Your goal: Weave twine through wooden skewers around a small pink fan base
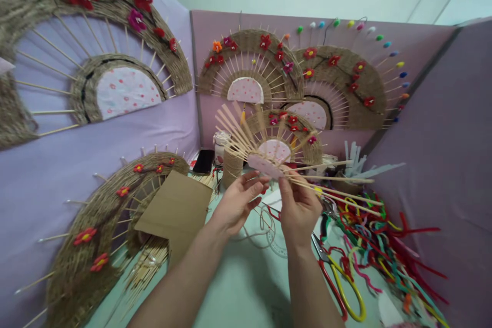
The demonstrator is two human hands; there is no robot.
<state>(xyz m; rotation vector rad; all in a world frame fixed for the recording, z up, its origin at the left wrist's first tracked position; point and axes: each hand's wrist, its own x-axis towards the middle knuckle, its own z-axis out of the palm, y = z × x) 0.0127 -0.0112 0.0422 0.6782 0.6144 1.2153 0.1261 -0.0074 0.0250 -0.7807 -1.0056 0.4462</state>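
A small fan frame (265, 163) is held up over the table, tilted, with thin wooden sticks spreading from its half-round, pale patterned base. Some of the sticks are smeared by motion. My right hand (302, 207) pinches the base's right end, thumb in front, near the sticks that point right. Just below the base's left side is my left hand (242, 202), palm turned up and fingers apart, with nothing visible in it. Loose twine (265, 223) lies on the table beneath the hands. Behind the frame stands a twine spool (232, 166).
Finished twine fans with felt flowers (249, 43) line the pink and purple panels. At left are brown cardboard (175, 210) and a bundle of sticks (148, 264). Scissors (334, 271) and coloured pipe cleaners (384, 236) lie at right; a phone (203, 161) rests behind.
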